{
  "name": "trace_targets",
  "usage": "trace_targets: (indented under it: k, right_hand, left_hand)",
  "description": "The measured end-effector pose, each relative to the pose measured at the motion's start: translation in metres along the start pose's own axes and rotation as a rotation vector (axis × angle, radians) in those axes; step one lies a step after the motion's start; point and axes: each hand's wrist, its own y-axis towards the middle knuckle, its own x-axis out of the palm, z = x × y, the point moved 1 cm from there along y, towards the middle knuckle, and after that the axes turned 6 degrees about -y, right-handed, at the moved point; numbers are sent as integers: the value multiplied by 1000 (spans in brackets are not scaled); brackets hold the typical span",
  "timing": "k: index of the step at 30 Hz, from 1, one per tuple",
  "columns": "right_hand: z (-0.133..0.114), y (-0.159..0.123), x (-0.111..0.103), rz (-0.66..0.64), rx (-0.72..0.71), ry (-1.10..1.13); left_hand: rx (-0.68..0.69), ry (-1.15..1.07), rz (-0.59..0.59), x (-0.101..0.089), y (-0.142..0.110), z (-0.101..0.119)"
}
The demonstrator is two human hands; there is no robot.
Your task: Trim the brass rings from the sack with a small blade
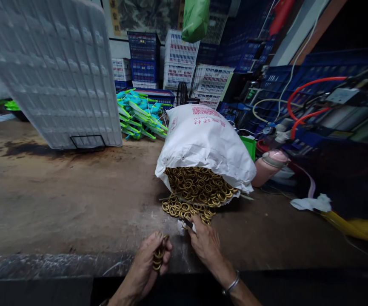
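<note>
My left hand (144,257) is closed around several brass-coloured rings (157,257), just above the table's front edge. Between the fingers of my right hand (206,243) is a small dark, flat tool (188,223) with a pale part beside it; its exact kind is unclear. The tool's tip reaches a loose heap of rings (184,208) on the table. Behind that heap, a white woven sack (199,136) with red print lies on its side, its mouth towards me and full of the same rings (196,182).
A tall translucent ribbed plastic panel (49,76) stands on the wooden table (75,191) at left. Green and blue plastic pieces (141,112) are piled behind. A pink bottle (269,168) and red hoses (294,102) are right of the sack. Stacked crates (180,55) line the back.
</note>
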Motion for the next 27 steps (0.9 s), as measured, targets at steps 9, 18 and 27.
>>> trace_targets:
  k: [9,18,27]
  right_hand:
    - [-11,-3,-3,-7,49,-63]
    - [-4,-6,7,25,-102,138]
    - [-15,-1,6,8,-28,742]
  left_hand:
    - [-98,-94,22,-2,-2,9]
    - [-114,-185,24,-9,4,6]
    - [-81,-142,-44,-4,16,6]
